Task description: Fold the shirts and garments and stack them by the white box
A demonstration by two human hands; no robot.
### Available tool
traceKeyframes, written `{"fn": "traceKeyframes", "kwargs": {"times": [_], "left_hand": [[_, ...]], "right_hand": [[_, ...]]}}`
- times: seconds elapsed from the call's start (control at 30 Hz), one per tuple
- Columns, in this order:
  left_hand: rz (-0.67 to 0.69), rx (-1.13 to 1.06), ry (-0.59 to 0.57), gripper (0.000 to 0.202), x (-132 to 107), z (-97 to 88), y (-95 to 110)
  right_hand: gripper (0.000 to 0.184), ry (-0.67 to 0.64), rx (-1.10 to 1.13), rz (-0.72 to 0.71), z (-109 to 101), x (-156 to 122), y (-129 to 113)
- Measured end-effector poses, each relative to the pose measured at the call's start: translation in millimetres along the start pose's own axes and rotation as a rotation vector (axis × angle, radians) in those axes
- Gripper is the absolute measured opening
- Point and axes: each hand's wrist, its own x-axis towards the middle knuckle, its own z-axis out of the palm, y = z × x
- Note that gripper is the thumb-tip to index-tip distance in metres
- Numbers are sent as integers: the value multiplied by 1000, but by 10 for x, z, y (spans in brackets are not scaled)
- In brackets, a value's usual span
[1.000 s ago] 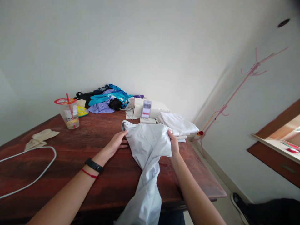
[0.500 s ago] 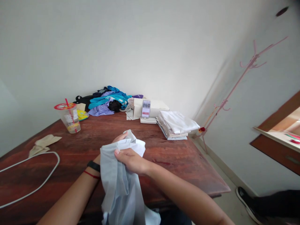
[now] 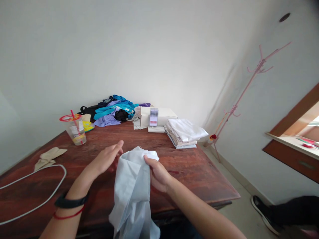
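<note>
A pale grey-white garment (image 3: 132, 186) hangs in loose folds over the near edge of the wooden table (image 3: 181, 166). My right hand (image 3: 159, 172) is closed on its upper right part, thumb on top and fingers behind the cloth. What kind of garment it is, the folds do not show. Just left of the cloth, my left hand (image 3: 107, 159) is apart from it, fingers extended and holding nothing. Some of the left fingers are hidden behind the hand. A black band (image 3: 71, 200) and a red string are on the left wrist.
A folded stack of light clothes (image 3: 185, 132) lies at the back right, beside a white box (image 3: 161, 114) with a phone (image 3: 154, 118) before it. Mixed clothes (image 3: 114, 111) are heaped at the back. A plastic cup (image 3: 76, 129), beige cloth (image 3: 50, 156) and white cable (image 3: 57, 182) lie left.
My left hand has come out from behind the garment and moved left, letting go of it. My right hand has shifted right with the cloth. The view has turned slightly.
</note>
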Motion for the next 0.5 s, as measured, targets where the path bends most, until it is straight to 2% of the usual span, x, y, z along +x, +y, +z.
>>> {"fn": "traceKeyframes", "kwargs": {"times": [0.07,0.13,0.2,0.23,0.37,0.5], "left_hand": [[104,33,-116,43,-321,128,56],[174,74,-52,49,-550,306,59],[206,120,50,53,-674,447,23],[223,125,58,49,-709,484,2],[291,81,-49,20,-797,423,-56],[265,-1,53,28,-875,249,-126]], "right_hand": [[47,-3,31,-6,29,-19,25],[46,-28,44,11,87,-56,44],[44,-51,35,6,138,-115,49],[43,-57,25,-12,150,-152,45],[39,36,-12,-152,69,-342,-47],[35,188,-31,-209,-140,-588,-308]]}}
